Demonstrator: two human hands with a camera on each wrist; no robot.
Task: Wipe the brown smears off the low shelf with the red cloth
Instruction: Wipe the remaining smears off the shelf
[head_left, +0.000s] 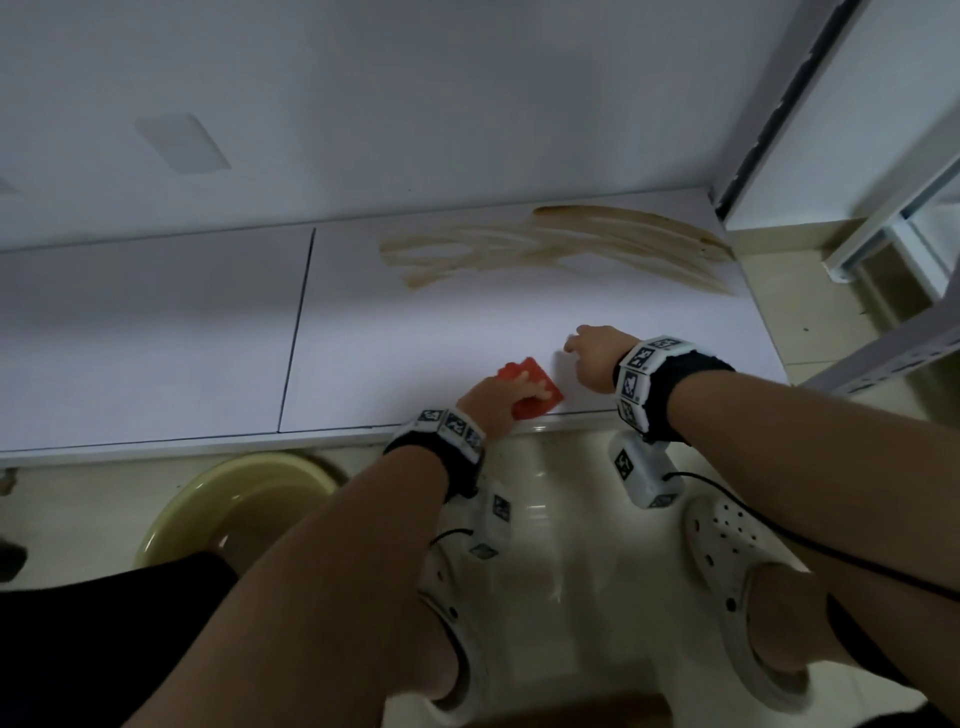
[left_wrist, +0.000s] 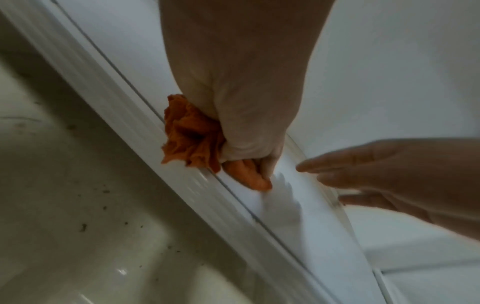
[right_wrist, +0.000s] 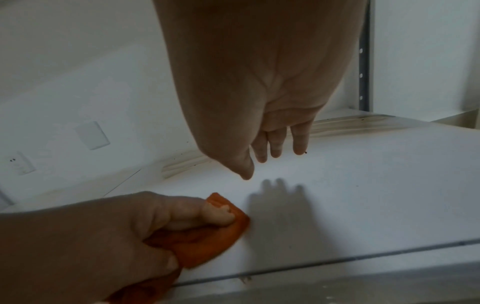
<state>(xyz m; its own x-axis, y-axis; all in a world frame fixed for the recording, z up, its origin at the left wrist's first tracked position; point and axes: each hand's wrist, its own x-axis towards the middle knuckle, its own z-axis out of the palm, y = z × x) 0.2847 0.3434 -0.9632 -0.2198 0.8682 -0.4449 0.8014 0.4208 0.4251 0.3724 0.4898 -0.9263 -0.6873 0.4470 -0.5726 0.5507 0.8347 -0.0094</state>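
Note:
My left hand (head_left: 493, 397) grips the bunched red cloth (head_left: 165, 0) at the front edge of the low white shelf (head_left: 156, 332). In the left wrist view the cloth (left_wrist: 192, 135) bulges out of my fist (left_wrist: 246, 123); in the right wrist view my left hand (right_wrist: 145, 222) curls its fingers over the cloth (right_wrist: 207, 242). Brown smears (head_left: 561, 244) streak the shelf's back right part, well beyond both hands. My right hand (head_left: 597, 353) hovers just right of the cloth, fingers straight and relaxed (right_wrist: 275, 144), holding nothing.
A white back wall (head_left: 415, 104) rises behind the shelf, with a metal upright (head_left: 779, 104) at the right. A seam (head_left: 298, 322) divides the shelf panels. Below the shelf stand a pale yellow basin (head_left: 223, 509) and my feet in white clogs (head_left: 727, 561) on the tiled floor.

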